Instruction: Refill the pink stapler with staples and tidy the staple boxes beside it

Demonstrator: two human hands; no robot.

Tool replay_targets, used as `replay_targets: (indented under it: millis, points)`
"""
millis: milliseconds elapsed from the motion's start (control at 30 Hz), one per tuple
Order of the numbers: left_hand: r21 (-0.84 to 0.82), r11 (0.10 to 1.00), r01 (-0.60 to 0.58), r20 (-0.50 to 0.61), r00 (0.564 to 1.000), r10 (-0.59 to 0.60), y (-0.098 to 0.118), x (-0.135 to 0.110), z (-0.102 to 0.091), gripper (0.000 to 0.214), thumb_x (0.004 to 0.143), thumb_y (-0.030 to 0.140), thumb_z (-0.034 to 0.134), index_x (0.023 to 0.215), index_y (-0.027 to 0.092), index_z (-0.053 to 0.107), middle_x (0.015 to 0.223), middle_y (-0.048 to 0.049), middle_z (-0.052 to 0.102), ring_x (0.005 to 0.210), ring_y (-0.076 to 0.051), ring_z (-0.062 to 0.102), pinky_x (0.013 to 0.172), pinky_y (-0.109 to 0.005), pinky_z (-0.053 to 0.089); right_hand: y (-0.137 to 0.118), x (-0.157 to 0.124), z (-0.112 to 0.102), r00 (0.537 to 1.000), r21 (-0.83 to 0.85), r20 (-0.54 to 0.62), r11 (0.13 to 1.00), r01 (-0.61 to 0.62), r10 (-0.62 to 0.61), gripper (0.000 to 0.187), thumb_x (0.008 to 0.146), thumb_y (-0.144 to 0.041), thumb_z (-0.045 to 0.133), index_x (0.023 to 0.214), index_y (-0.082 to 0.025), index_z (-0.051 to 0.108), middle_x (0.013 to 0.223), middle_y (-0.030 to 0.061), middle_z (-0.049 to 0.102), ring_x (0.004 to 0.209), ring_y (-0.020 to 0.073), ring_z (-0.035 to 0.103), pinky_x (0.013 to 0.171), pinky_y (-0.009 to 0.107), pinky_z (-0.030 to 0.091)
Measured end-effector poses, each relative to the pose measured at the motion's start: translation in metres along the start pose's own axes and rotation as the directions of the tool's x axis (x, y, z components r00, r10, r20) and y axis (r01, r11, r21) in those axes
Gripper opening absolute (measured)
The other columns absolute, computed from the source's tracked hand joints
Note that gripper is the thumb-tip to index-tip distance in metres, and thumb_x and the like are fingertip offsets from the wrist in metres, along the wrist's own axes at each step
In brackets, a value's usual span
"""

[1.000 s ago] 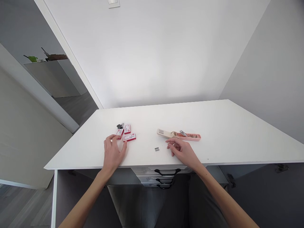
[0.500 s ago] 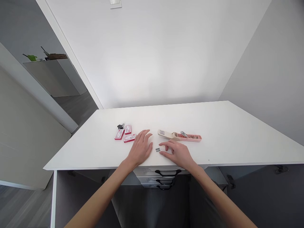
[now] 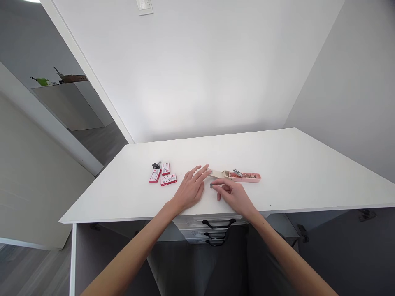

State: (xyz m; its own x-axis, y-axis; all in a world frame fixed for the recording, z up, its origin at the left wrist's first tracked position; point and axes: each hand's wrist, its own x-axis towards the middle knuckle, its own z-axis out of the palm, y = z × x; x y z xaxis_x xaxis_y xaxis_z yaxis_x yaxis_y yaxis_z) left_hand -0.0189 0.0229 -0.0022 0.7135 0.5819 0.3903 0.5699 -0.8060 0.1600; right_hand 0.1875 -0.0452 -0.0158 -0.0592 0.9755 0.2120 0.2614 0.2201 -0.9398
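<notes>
My right hand (image 3: 233, 195) pinches a small grey metal piece (image 3: 211, 186), which looks like a short strip of staples, between thumb and index finger just above the white tabletop. My left hand (image 3: 191, 187) is open, fingers stretched out and low over the table. Its fingertips reach the left end of a cream hinged lid (image 3: 217, 174); whether they press on it I cannot tell. The lid lies folded back from a long pink case (image 3: 254, 177) holding small metal items, one of them sticking up.
Red-and-white small boxes (image 3: 168, 179) lie left of my left hand, with a small black-and-metal object (image 3: 156, 165) behind them. The white tabletop (image 3: 123, 197) meets a wall at the back. Drawers with black handles (image 3: 219, 224) sit below its front edge.
My right hand has closed on the small grey piece, which lay on the table before, and lifted it slightly. My left hand has moved right, to the lid's end.
</notes>
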Motion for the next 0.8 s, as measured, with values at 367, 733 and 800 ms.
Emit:
replay_targets:
  millis: [367, 733, 800]
  points:
    - [0.011, 1.000, -0.002, 0.066, 0.998, 0.001, -0.004, 0.000, 0.007, 0.053, 0.101, 0.014, 0.038, 0.153, 0.026, 0.044, 0.161, -0.0020, 0.045, 0.151, -0.029, 0.032, 0.118, -0.052, 0.038, -0.015, -0.001, -0.065, 0.937, 0.115, -0.315, 0.986, -0.123, 0.153, 0.042, 0.091, -0.060, 0.066, 0.107, -0.022, 0.074, 0.061, -0.0032, 0.057, 0.060, 0.0143, 0.052, 0.067, 0.031, 0.047]
    - [-0.027, 0.999, 0.024, 0.098, 0.995, -0.022, -0.008, -0.002, 0.012, 0.048, 0.103, 0.020, 0.040, 0.150, 0.025, 0.049, 0.159, -0.0038, 0.048, 0.147, -0.028, 0.040, 0.119, -0.050, 0.039, -0.028, 0.018, -0.100, 0.967, -0.236, -0.182, 0.947, -0.216, 0.176, 0.035, 0.089, -0.055, 0.067, 0.101, -0.022, 0.074, 0.083, 0.0043, 0.076, 0.063, 0.0170, 0.064, 0.066, 0.033, 0.052]
    - [-0.034, 0.999, 0.027, 0.098, 0.995, -0.023, -0.008, -0.002, 0.012, 0.048, 0.103, 0.021, 0.040, 0.150, 0.026, 0.049, 0.158, -0.0040, 0.048, 0.147, -0.027, 0.040, 0.119, -0.050, 0.039, -0.028, 0.022, -0.100, 0.984, -0.413, -0.117, 0.894, -0.172, 0.135, 0.027, 0.092, -0.048, 0.063, 0.101, -0.024, 0.073, 0.085, 0.0032, 0.076, 0.065, 0.0177, 0.066, 0.064, 0.032, 0.051]
